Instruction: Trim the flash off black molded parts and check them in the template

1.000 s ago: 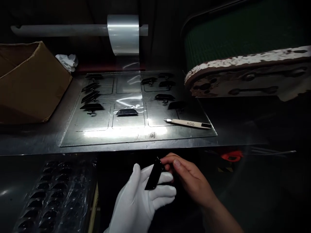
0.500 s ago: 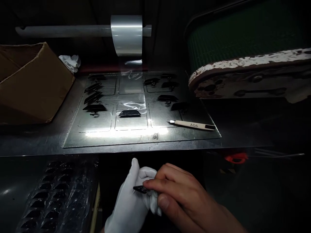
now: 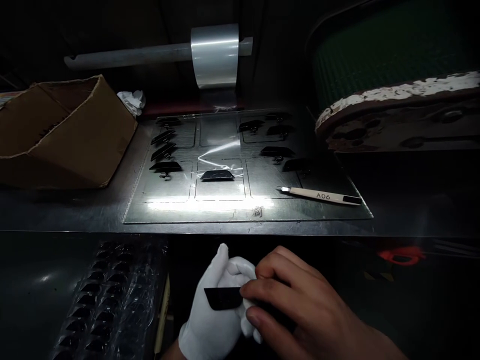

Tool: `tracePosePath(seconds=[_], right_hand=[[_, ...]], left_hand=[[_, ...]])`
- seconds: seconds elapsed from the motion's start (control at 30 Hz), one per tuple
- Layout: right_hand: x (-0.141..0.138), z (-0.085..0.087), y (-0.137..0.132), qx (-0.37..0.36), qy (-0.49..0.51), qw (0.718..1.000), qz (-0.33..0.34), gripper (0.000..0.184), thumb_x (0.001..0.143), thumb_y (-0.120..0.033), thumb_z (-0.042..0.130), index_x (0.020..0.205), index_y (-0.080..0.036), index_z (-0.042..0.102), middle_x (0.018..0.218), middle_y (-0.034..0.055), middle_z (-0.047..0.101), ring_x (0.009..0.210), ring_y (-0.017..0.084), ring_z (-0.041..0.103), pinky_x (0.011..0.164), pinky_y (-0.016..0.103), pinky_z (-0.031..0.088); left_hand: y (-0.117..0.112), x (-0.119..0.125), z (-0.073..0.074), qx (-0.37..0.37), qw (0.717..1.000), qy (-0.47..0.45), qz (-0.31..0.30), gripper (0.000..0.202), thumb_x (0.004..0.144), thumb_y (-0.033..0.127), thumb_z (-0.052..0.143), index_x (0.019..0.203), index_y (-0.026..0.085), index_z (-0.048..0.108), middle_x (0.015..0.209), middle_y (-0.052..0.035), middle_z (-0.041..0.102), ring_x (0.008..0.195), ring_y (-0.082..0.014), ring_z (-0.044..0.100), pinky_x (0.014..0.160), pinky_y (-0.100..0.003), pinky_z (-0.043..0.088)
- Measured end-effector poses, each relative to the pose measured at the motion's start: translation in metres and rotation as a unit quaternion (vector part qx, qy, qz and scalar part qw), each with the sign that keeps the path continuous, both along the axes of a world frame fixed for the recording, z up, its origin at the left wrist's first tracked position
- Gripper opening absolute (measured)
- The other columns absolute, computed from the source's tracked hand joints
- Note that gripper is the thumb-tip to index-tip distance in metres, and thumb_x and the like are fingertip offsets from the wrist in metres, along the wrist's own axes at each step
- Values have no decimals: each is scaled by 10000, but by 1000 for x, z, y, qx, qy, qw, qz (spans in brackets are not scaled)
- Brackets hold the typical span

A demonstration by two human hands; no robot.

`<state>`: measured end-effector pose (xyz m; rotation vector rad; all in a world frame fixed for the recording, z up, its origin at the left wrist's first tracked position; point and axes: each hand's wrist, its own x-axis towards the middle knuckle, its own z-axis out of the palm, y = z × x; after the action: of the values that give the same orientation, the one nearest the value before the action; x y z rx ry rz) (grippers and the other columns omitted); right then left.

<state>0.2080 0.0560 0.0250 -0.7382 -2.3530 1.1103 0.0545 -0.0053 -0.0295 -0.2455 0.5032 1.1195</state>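
A small flat black trapezoid piece (image 3: pixel 223 298) is gripped at its right end by the fingers of my bare right hand (image 3: pixel 296 295), its flat face up toward me. Behind it my left hand (image 3: pixel 213 317), in a white glove, is cupped with the thumb stretched up and the fingers loosely curled, partly hidden by the right hand. On the glass plate (image 3: pixel 210 212) above, a similar black piece (image 3: pixel 217 175) lies at the end of a strip of clear film (image 3: pixel 219 132). More black pieces with small hooks, such as one black part (image 3: pixel 165 166), stand left and right.
A craft knife marked A06 (image 3: pixel 322 195) lies on the plate. Behind it hangs a film roll (image 3: pixel 215 57) on a bar. Left are a cardboard box (image 3: pixel 82 135) and, lower, a clear tray (image 3: pixel 144 300) of black pieces. A green-belted machine (image 3: pixel 393 95) juts in at right.
The black piece has turned from nearly edge-on to showing its broad face. The view has shifted, so the bench things appear farther right. Both hands stay close together.
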Motion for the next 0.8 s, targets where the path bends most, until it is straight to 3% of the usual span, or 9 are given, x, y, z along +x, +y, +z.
tracePosePath(seconds=[0.1, 0.3, 0.4, 0.5, 0.63, 0.73, 0.8], right_hand=[[-12, 0, -1, 43, -35, 998, 8, 71, 951, -200, 668, 1012, -196, 705, 968, 51, 615, 923, 199, 558, 771, 330, 521], [-19, -4, -6, 60, -66, 996, 0, 134, 977, -148, 586, 972, -200, 709, 988, 49, 627, 965, 203, 551, 835, 362, 532], [-16, -4, -3, 52, -77, 996, 3, 135, 973, -161, 598, 997, -223, 716, 1144, 59, 648, 1156, 228, 552, 950, 380, 545], [-14, -6, -2, 58, -87, 994, 17, 127, 966, -214, 633, 1047, -254, 722, 1337, 60, 628, 1401, 289, 427, 1108, 466, 498], [-17, -21, -7, 80, -81, 993, 14, 98, 954, -204, 630, 973, -245, 717, 1384, 71, 622, 1466, 319, 379, 1153, 523, 478], [-20, -37, -8, 119, -46, 992, 17, 60, 927, -190, 665, 890, -233, 682, 1311, 78, 653, 1425, 328, 438, 1098, 498, 534], [-20, -39, -4, 135, -31, 990, 27, 91, 926, -178, 678, 864, -242, 659, 1276, 62, 658, 1411, 314, 455, 1077, 458, 550]], left_hand=[[4, 0, 6, -17, 998, -18, 54, 587, 1065, 498, 408, 734, 100, 687, 743, -77, 677, 737, -139, 662, 787, -251, 504], [6, -3, 8, -5, 996, -14, 83, 593, 1072, 493, 397, 728, 97, 674, 728, -62, 632, 735, -140, 610, 807, -267, 483], [4, -7, 6, -2, 997, -33, 66, 539, 1057, 503, 437, 836, 85, 696, 785, -74, 653, 744, -143, 622, 782, -255, 482], [1, -8, 2, -42, 995, -66, 60, 414, 1004, 494, 560, 905, 120, 709, 796, -48, 645, 745, -157, 630, 757, -266, 497], [-6, -9, -7, -14, 993, 101, 55, 201, 780, 364, 843, 815, 201, 731, 898, -53, 682, 962, -238, 664, 873, -328, 535], [-6, -13, -10, 47, 982, 173, 60, 184, 659, 167, 875, 699, 240, 711, 1013, -70, 700, 1169, -298, 613, 1002, -358, 504], [-1, -18, -8, 83, 980, 173, 56, 271, 644, 75, 818, 834, 256, 751, 1059, -65, 708, 1024, -297, 651, 861, -370, 551]])
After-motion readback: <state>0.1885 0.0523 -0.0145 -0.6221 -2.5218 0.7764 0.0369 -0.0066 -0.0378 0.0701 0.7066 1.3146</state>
